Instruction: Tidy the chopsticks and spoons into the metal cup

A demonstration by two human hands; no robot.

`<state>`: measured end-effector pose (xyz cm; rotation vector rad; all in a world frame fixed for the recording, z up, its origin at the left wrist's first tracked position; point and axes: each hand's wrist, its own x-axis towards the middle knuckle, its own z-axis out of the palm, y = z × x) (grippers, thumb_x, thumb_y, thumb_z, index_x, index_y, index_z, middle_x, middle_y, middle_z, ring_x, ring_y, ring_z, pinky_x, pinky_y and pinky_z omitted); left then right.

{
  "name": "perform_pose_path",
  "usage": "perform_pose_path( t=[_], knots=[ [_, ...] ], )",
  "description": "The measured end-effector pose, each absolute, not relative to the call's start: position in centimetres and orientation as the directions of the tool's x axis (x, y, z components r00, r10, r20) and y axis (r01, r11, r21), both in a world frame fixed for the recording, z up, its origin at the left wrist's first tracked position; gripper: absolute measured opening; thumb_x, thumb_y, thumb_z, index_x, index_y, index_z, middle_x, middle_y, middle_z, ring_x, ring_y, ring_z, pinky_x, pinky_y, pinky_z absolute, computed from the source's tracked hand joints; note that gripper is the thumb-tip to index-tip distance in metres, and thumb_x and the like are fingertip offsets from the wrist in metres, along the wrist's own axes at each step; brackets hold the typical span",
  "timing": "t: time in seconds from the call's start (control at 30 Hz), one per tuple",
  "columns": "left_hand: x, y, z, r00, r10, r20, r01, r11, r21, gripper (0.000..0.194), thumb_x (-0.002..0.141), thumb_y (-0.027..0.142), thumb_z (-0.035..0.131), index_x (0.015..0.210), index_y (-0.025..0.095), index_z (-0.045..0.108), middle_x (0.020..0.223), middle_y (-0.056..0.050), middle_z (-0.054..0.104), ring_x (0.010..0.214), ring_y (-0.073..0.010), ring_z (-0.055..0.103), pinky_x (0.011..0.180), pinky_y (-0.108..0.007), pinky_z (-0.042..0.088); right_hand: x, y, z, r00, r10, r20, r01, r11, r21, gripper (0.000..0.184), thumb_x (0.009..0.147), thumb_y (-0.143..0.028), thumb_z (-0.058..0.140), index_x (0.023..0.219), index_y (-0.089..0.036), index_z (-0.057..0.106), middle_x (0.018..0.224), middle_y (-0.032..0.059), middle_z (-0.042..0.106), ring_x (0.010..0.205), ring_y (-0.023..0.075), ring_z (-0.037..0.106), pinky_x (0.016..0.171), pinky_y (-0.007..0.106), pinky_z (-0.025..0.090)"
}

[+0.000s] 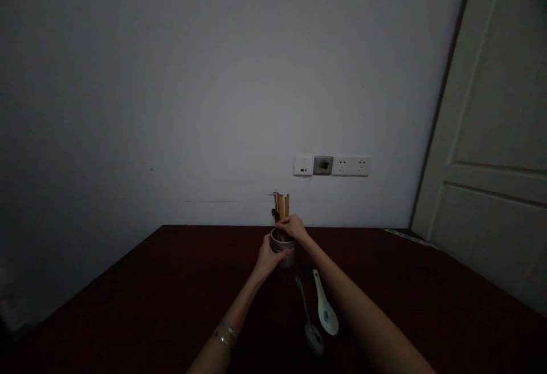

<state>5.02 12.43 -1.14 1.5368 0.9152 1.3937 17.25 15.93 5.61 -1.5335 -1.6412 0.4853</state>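
Observation:
A grey cylindrical holder (286, 259) stands upright on the table with several wooden chopsticks (281, 205) in it. My left hand (268, 257) is wrapped around its left and near side, thumb across the front. Over the rim, my right hand (293, 226) is closed, its fingertips pinching a dark spoon (274, 214) whose bowl points up beside the chopsticks. The lower part of that spoon is hidden by the hand and the holder. Nearer to me lie a metal spoon (314, 338) and a white ceramic spoon (327, 315) with a blue mark in its bowl.
The dark red table (171, 283) reaches back to a pale wall (213, 106). Sockets and a switch panel (331, 165) are set in the wall behind the holder, to its right. A white panelled door (491, 163) stands at the right.

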Motion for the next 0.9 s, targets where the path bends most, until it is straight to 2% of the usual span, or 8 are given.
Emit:
perform_pose_path(
  t=[0.37, 0.57, 0.73, 0.9],
  knots=[
    [4.9, 12.7, -1.4, 0.189, 0.884, 0.428, -0.014, -0.433, 0.901, 0.061, 0.056, 0.021, 0.074, 0.109, 0.013, 0.044, 0.111, -0.013, 0.057, 0.102, -0.022, 0.054, 0.088, -0.034, 0.041, 16.9, 15.6, 5.7, 0.132, 0.94, 0.314, 0.711, 0.131, -0.691, 0.017, 0.064, -0.032, 0.063, 0.069, -0.02, 0.072, 0.071, 0.0059, 0.07, 0.069, 0.0193, 0.064, 0.056, 0.024, 0.041],
    [4.8, 12.8, -1.7, 0.203, 0.87, 0.448, -0.025, -0.453, 0.891, 0.06, 0.058, 0.023, 0.073, 0.11, 0.013, 0.044, 0.111, -0.014, 0.057, 0.102, -0.0222, 0.054, 0.089, -0.034, 0.04, 16.8, 15.3, 5.6, 0.124, 0.931, 0.344, 0.72, 0.154, -0.676, 0.017, 0.065, -0.031, 0.061, 0.069, -0.019, 0.072, 0.072, 0.007, 0.07, 0.069, 0.0184, 0.064, 0.056, 0.023, 0.041],
    [5.0, 12.9, -1.8, 0.181, 0.887, 0.424, -0.042, -0.423, 0.905, 0.06, 0.057, 0.02, 0.073, 0.11, 0.013, 0.045, 0.111, -0.013, 0.057, 0.102, -0.0216, 0.055, 0.09, -0.034, 0.039, 17.0, 14.8, 5.5, 0.105, 0.936, 0.335, 0.694, 0.172, -0.699, 0.017, 0.065, -0.028, 0.062, 0.072, -0.018, 0.072, 0.074, 0.0058, 0.07, 0.071, 0.0179, 0.064, 0.059, 0.022, 0.044],
    [5.1, 13.0, -2.0, 0.173, 0.875, 0.451, -0.074, -0.445, 0.892, 0.062, 0.058, 0.02, 0.073, 0.113, 0.014, 0.044, 0.114, -0.013, 0.056, 0.105, -0.0211, 0.053, 0.092, -0.035, 0.038, 17.8, 13.6, 6.2, 0.077, 0.93, 0.36, 0.572, 0.255, -0.78, 0.019, 0.063, -0.024, 0.061, 0.076, -0.015, 0.072, 0.078, 0.0064, 0.071, 0.077, 0.0188, 0.064, 0.067, 0.023, 0.046]
  ],
)
